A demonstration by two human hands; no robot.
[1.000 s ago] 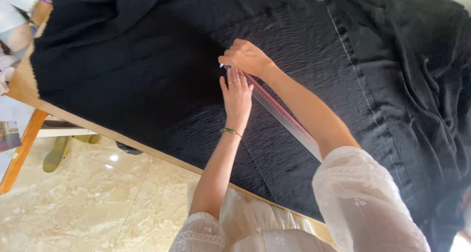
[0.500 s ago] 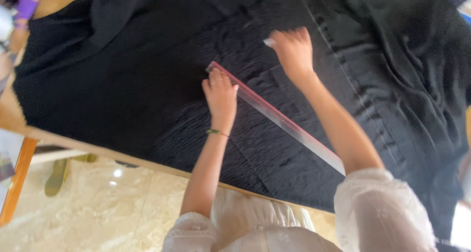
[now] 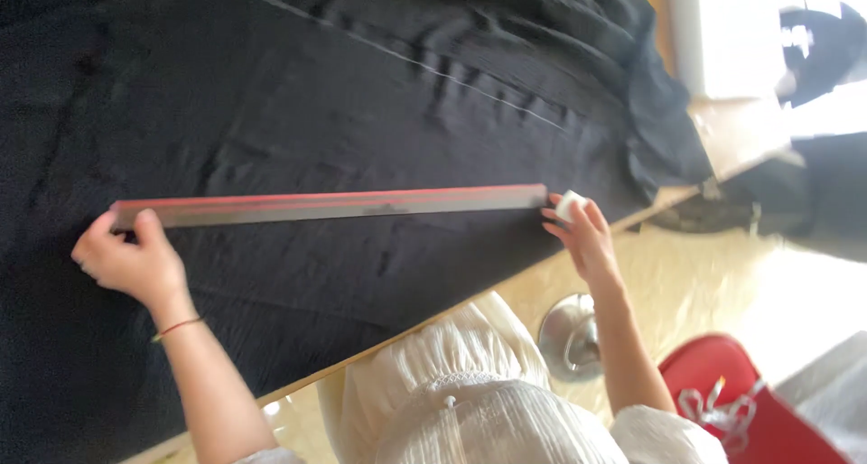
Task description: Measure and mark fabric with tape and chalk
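Observation:
A long ruler with a red edge lies flat across black fabric spread over a wooden table. My left hand presses down on the ruler's left end, fingers curled over it. My right hand is at the ruler's right end and pinches a small white piece of chalk against the cloth. A thin white line runs across the fabric further up.
The table's near edge runs diagonally below the cloth. On the pale floor stand a round metal stool base and a red bag. A white box sits at the table's far right corner.
The view has swung round. The ruler now lies nearly level across the cloth, and my hands have spread apart to its two ends, the right one holding chalk at its tip.

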